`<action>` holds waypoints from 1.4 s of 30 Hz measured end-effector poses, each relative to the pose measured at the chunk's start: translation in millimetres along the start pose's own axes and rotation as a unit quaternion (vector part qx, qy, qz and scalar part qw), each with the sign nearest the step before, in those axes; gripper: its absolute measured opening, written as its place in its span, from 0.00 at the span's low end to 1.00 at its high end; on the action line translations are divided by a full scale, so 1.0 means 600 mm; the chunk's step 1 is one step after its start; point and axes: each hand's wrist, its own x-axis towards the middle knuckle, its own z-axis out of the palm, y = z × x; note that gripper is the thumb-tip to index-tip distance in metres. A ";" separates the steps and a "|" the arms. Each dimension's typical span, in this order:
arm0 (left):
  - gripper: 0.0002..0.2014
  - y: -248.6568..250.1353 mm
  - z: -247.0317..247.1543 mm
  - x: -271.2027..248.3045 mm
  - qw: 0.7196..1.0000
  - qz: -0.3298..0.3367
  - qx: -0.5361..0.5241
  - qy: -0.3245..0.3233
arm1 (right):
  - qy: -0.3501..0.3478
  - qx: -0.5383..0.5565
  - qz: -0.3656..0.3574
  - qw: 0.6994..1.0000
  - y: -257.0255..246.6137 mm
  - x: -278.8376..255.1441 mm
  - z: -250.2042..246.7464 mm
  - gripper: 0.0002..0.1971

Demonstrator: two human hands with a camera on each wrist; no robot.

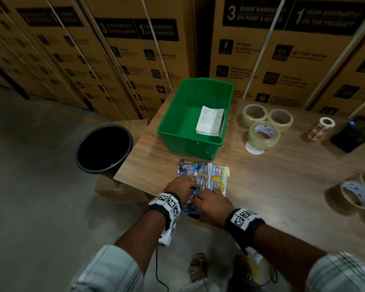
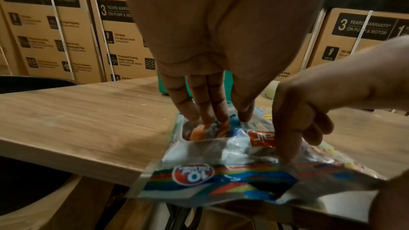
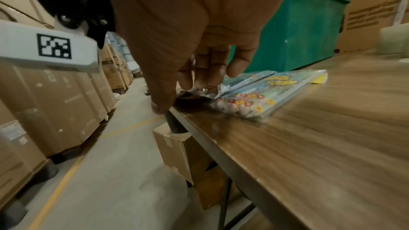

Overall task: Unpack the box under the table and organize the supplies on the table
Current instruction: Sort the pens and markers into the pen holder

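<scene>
Both hands are on the pen packets (image 1: 204,178) at the near edge of the table (image 1: 282,175). Fingers of the left hand (image 1: 178,189) lie straight, their tips pressing down on the glossy top packet in the left wrist view, nothing curled round it. Over at the right hand (image 1: 212,204), the forefinger and thumb look to pinch the near end of that same packet, the remaining fingers loosely bent behind; the right wrist view is too blurred to confirm the pinch. That near end overhangs the table edge, and a second packet with coloured pens lies just beside it on the right, touching.

Beyond the packets stands a green bin (image 1: 171,121) with a white booklet (image 1: 211,120) leaning inside against its right wall. Right of the bin are three rolls of clear tape (image 1: 263,133), a small label roll (image 1: 321,128) and further tape rolls (image 1: 358,192) at the far right. Left of the table sits a black bucket (image 1: 103,149) on a cardboard box (image 1: 118,189), partly tucked below the tabletop
</scene>
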 end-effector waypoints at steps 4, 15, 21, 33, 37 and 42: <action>0.19 -0.007 -0.008 -0.005 1.000 0.015 -0.006 -0.008 | 0.054 -0.022 -0.024 0.998 -0.004 0.013 0.011 0.23; 0.14 -0.015 -0.097 -0.025 0.997 0.010 -0.070 0.038 | 0.208 0.031 0.038 0.977 0.026 0.021 -0.091 0.14; 0.28 -0.012 -0.172 -0.048 0.985 0.038 -0.109 0.126 | 0.258 -0.013 0.066 0.964 0.055 0.006 -0.165 0.08; 0.11 0.089 -0.278 -0.031 0.965 0.136 -0.111 0.195 | 0.286 0.035 0.088 0.953 0.126 -0.072 -0.326 0.07; 0.09 0.151 -0.292 -0.001 0.956 0.185 -0.097 0.207 | 0.280 0.049 0.132 0.949 0.176 -0.121 -0.350 0.08; 0.07 0.243 -0.267 0.042 0.949 0.220 -0.099 0.203 | 0.264 -0.014 0.229 0.937 0.231 -0.181 -0.342 0.09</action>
